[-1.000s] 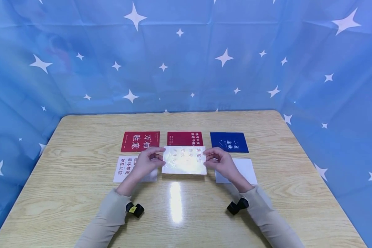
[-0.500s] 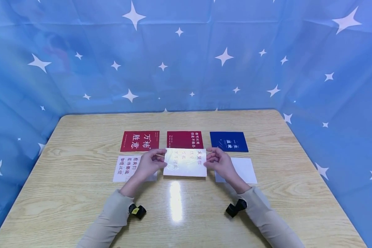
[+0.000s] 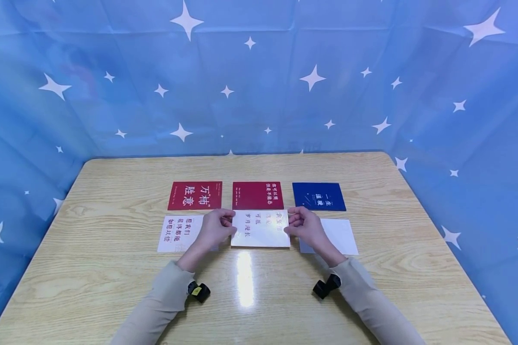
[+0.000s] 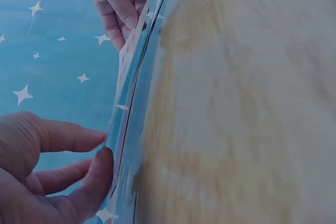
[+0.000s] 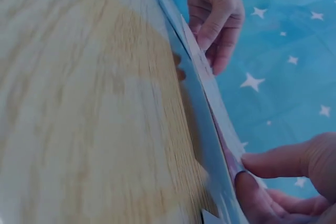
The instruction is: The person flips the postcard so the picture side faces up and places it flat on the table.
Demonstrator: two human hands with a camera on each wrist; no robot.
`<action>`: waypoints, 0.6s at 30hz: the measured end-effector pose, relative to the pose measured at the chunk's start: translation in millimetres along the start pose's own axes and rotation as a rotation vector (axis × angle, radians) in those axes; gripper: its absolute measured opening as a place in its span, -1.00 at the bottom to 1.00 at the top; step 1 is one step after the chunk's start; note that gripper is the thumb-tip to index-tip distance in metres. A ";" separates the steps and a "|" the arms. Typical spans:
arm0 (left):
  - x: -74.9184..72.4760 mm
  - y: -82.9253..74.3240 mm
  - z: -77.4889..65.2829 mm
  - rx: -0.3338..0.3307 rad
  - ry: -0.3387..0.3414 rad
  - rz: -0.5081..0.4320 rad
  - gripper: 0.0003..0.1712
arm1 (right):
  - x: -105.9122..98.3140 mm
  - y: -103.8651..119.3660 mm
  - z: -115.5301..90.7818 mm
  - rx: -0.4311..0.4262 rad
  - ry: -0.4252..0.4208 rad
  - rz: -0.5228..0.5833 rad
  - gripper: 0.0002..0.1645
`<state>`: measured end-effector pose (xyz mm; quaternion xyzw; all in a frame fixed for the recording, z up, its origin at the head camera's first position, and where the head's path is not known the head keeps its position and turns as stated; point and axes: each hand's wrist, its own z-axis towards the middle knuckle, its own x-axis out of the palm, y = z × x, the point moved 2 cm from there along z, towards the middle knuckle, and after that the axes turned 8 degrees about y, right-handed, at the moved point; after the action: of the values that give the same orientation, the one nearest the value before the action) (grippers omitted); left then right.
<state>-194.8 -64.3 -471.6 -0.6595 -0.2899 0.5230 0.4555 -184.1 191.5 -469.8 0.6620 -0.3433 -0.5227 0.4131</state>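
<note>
Head view, hands: the left hand and right hand each pinch a side edge of the white card, thumb against fingertips.
Head view, card: it sits in the middle of the near row, low over the wooden table.
Head view, neighbours: a lettered white card lies partly under the left hand, a blank white card beside the right.
Head view, far row: a red card, a second red card and a blue card lie flat.
Head view, backdrop: a starred blue cloth hangs behind.
Left wrist view: the thumb and fingers nip the card's edge, seen edge-on; the far hand grips the other end.
Right wrist view: the thumb and forefinger clamp the edge, the table blurred beneath.
</note>
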 end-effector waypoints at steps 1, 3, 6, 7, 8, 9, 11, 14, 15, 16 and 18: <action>0.8 -1.1 0.1 0.002 0.005 0.017 -0.56 | 0.1 -0.1 0.7 0.002 0.005 -0.018 -0.49; 2.6 -2.2 0.8 0.009 0.017 0.053 -0.56 | 0.4 -0.2 2.6 0.008 0.013 -0.055 -0.49; 4.5 -5.0 2.0 0.009 0.032 0.129 -0.56 | 1.8 0.4 5.0 0.022 0.030 -0.113 -0.50; 5.2 -6.0 2.6 0.008 0.039 0.154 -0.59 | 2.3 0.8 5.8 0.030 0.030 -0.129 -0.51; 5.8 -7.6 2.9 0.007 0.044 0.184 -0.64 | 2.8 1.3 6.3 0.035 0.031 -0.147 -0.51; 6.1 -9.5 3.2 0.011 0.044 0.216 -0.66 | 3.2 1.7 6.7 0.037 0.034 -0.171 -0.52; 7.0 -13.3 4.1 0.010 0.054 0.269 -0.81 | 3.9 2.8 7.1 0.039 0.040 -0.208 -0.52; 8.0 -17.9 5.6 0.020 0.068 0.329 -0.79 | 4.9 5.5 7.7 0.050 0.054 -0.266 -0.52; 8.3 -18.9 6.0 0.022 0.071 0.344 -0.72 | 5.2 6.2 8.2 0.046 0.061 -0.292 -0.51; 8.8 -19.7 6.3 0.017 0.078 0.352 -0.64 | 5.5 7.3 8.6 0.044 0.066 -0.312 -0.51; 9.7 -19.9 6.5 0.011 0.084 0.376 -0.69 | 6.6 10.0 8.9 0.033 0.075 -0.353 -0.49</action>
<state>-196.4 -45.7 -458.0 -0.7206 -0.1395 0.5727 0.3652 -191.6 179.7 -464.4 0.7377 -0.2147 -0.5562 0.3167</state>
